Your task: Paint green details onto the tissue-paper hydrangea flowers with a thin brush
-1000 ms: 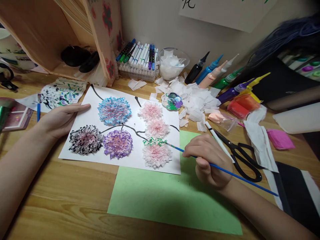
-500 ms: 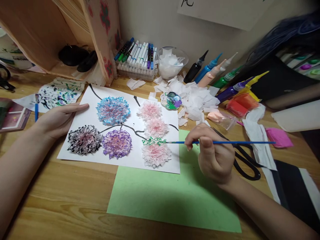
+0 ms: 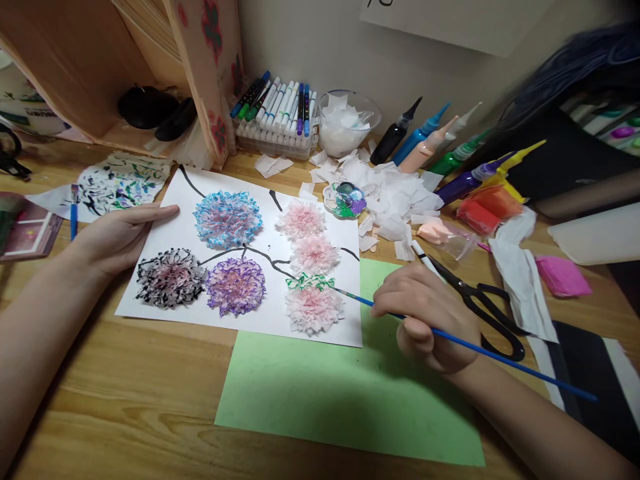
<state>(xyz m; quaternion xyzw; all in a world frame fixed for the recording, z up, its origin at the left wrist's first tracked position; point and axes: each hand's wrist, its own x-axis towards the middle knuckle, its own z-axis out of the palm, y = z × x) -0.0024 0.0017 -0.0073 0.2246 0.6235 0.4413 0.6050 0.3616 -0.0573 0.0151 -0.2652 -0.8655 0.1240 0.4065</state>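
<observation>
My left hand [image 3: 125, 233] grips the left edge of a white paper sheet [image 3: 270, 307], thumb on top. Paper flowers are stuck on it: a blue-tipped flower [image 3: 229, 220], a black-tipped one [image 3: 170, 279], a purple-tipped one [image 3: 235, 287] and several pale pink ones [image 3: 301, 220]. Green paint marks the top edge of the lowest pink flower [image 3: 315, 310]. A thin blue paintbrush [image 3: 480, 343] is pinched in my right hand [image 3: 430, 317], its tip at the right end of the green edge. Black branch lines run between the flowers.
Green paper [image 3: 345, 407] lies partly under the sheet. Behind are a paint palette [image 3: 345, 200], torn white paper [image 3: 400, 193], a glass bowl [image 3: 347, 127], paint bottles [image 3: 395, 137] and markers [image 3: 280, 107]. Black scissors [image 3: 485, 303] lie beyond my right hand.
My right hand has shifted slightly right and tilted the paintbrush, so its handle end is lower. The brush tip is now just right of the green petals. My left hand keeps its hold.
</observation>
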